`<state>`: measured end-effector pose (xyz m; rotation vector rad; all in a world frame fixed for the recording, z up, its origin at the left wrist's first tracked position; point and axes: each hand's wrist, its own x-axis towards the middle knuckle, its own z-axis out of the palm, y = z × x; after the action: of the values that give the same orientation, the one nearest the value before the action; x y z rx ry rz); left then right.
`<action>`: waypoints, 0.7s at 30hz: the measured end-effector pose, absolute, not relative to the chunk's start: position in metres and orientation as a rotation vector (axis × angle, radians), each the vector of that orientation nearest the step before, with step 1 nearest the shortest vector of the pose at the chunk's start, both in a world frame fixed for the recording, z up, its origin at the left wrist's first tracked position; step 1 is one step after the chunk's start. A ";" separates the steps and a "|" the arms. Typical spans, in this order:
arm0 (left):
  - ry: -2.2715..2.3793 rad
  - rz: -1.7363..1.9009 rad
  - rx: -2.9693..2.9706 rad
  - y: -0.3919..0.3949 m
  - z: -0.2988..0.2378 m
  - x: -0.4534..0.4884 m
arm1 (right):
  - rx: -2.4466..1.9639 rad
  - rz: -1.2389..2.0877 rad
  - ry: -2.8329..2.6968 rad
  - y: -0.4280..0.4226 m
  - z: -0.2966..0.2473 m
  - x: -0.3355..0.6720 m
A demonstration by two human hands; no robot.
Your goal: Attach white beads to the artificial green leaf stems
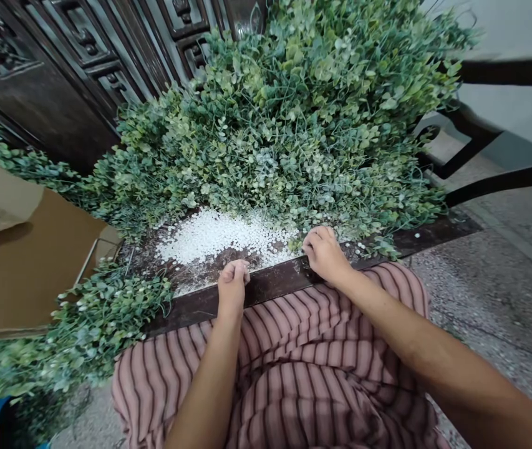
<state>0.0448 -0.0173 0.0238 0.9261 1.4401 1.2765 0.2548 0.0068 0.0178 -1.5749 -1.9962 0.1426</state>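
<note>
My left hand (pixel 232 282) is closed just above the dark wooden edge (pixel 275 279), thumb against the curled fingers. Anything between those fingers is too small to make out. A little further right, my right hand (pixel 325 254) has its fingers bent together by the front of the leaves, close to a small green sprig (pixel 295 244). Whether it grips that sprig I cannot tell. Behind both hands a pile of small white round pieces (pixel 209 234) spreads over the dark wooden seat. Artificial green foliage (pixel 294 137) is heaped behind the pile.
A cardboard box (pixel 32 262) stands at the left, with more leafy sprays (pixel 106 305) beside it. Carved dark wood (pixel 50 81) rises at the back. Dark curved bars (pixel 509 181) are at the right. Striped pink cloth (pixel 294 374) covers my lap.
</note>
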 end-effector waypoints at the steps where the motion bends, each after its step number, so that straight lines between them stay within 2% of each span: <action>1: 1.396 1.271 0.895 -0.019 0.025 0.046 | -1.574 0.161 -1.956 0.008 0.018 0.254; 13: 1.289 1.075 0.674 -0.026 0.029 0.059 | -1.388 0.903 -1.021 0.050 0.039 0.268; 21: 1.271 1.019 0.719 -0.022 0.034 0.068 | -1.276 1.270 -0.699 0.022 0.048 0.249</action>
<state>0.0679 -0.0220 0.0342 0.7185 1.2709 1.0193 0.2488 0.0223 0.0481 -1.2763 -0.6987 1.2702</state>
